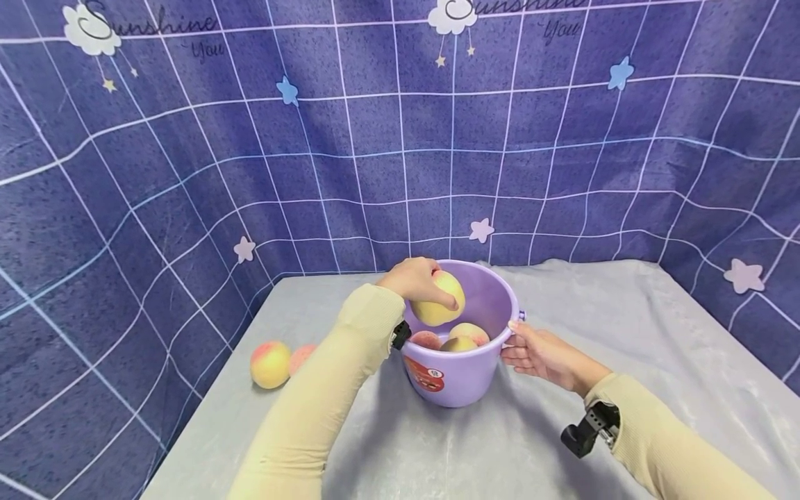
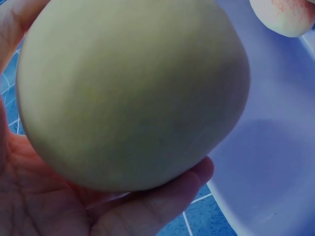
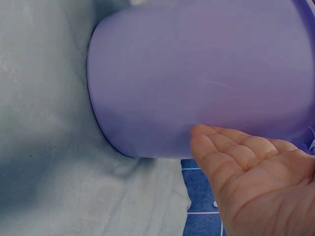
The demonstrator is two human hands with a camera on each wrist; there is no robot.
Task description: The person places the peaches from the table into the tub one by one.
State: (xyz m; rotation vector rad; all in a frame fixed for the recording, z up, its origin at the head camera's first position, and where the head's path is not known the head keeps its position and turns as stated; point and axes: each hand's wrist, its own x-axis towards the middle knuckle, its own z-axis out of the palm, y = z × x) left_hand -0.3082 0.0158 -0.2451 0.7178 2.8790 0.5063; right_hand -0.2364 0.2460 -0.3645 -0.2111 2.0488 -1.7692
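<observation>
A yellow peach with a red blush (image 1: 439, 305) is in my left hand (image 1: 415, 281), held at the left side of the mouth of a purple bucket (image 1: 462, 378). In the left wrist view the fingers wrap round the pale peach (image 2: 133, 98), the bucket's inner wall beside it. My right hand (image 1: 542, 354) holds the bucket's right rim, thumb on the edge and fingers along the outer wall. Those fingers (image 3: 221, 147) lie against the purple side in the right wrist view. Inside the bucket show a reddish peach (image 1: 426, 339), a pale peach (image 1: 470, 333) and a shaded yellowish fruit (image 1: 458, 344).
A yellow-red peach (image 1: 271, 364) lies on the grey cloth (image 1: 425, 465) at the left. Right beside it, a pinkish peach (image 1: 301, 359) is partly hidden by the left sleeve. A blue gridded curtain (image 1: 400, 139) hangs behind and at both sides.
</observation>
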